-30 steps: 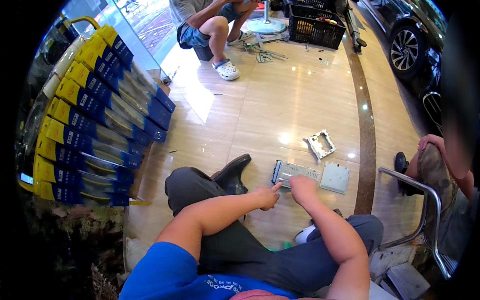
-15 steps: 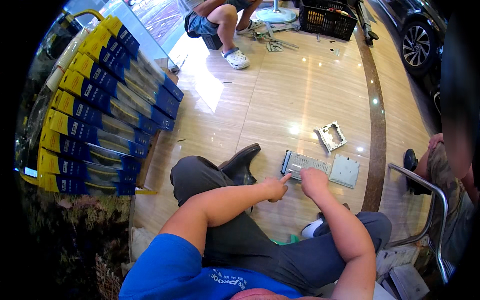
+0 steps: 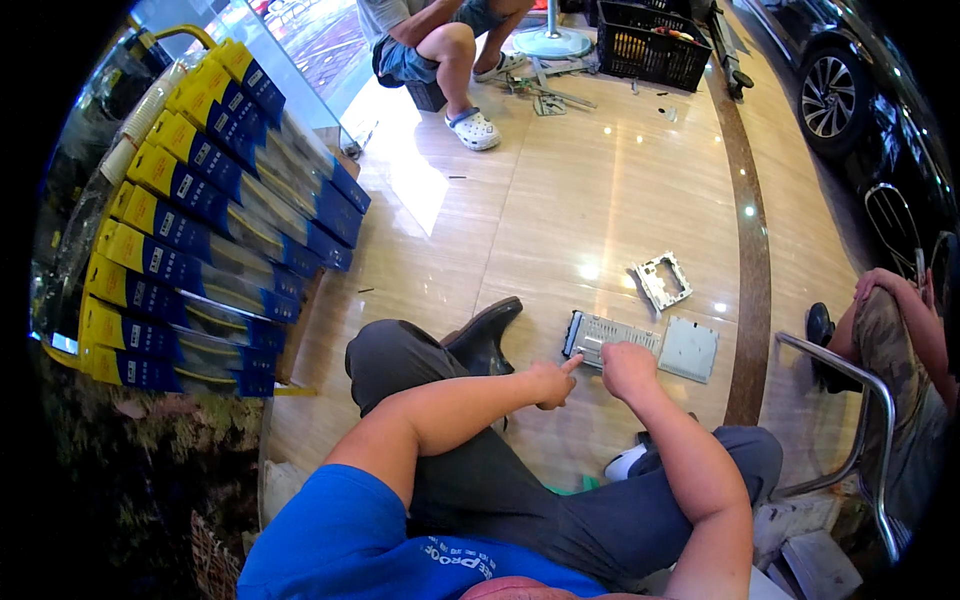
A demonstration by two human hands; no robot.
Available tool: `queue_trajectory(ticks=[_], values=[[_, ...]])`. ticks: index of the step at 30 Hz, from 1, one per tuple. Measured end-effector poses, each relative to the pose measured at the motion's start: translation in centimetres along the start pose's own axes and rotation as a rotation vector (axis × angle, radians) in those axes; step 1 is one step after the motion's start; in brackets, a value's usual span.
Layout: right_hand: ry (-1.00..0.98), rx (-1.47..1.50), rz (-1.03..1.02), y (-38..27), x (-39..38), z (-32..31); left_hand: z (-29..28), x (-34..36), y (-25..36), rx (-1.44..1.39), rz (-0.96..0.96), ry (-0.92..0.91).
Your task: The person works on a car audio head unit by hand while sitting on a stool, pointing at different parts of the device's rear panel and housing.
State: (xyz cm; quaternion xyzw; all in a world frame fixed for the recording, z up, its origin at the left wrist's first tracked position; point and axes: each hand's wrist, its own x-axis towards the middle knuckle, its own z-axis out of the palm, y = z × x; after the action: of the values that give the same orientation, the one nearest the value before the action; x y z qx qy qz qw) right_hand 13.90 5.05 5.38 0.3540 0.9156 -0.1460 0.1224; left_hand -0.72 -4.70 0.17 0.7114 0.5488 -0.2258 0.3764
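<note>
On the floor before me lies a flat silver metal-cased unit point(image 3: 622, 332) with slotted holes and a dark strip along its left end. My left hand point(image 3: 552, 384) is at its near left corner, index finger stretched out to the casing and the other fingers curled, with nothing seen in it. My right hand point(image 3: 630, 368) is closed in a fist over the unit's near edge; what it holds, if anything, is hidden. A plain grey metal plate point(image 3: 690, 350) rests against the unit's right end. Beyond them is a pale open metal frame point(image 3: 663, 281).
A rack of blue and yellow packages point(image 3: 200, 220) stands at the left. Far ahead are a seated person point(image 3: 440, 50), scattered metal parts point(image 3: 550, 90) and a black crate point(image 3: 653, 45). A metal chair point(image 3: 850, 370), another seated person point(image 3: 900, 330) and a car point(image 3: 830, 95) are at the right.
My view has shifted slightly. Both hands stay at the metal-cased unit, the left index finger drawn back a little towards me.
</note>
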Motion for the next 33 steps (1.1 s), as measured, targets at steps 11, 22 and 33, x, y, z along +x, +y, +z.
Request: queue_trajectory(ticks=[11, 22, 33], values=[[0.013, -0.001, -0.039, 0.3, 0.3, 0.0, 0.0, 0.7, -0.7, 0.032, 0.021, -0.002], [0.082, -0.037, -0.018, 1.5, -1.7, -0.5, 0.3, 0.7, 0.2, 0.044, 0.046, -0.062], [0.167, 0.066, 0.163, 5.3, -1.3, -8.5, -0.6, 0.2, -1.4, 0.068, 0.037, 0.085]])
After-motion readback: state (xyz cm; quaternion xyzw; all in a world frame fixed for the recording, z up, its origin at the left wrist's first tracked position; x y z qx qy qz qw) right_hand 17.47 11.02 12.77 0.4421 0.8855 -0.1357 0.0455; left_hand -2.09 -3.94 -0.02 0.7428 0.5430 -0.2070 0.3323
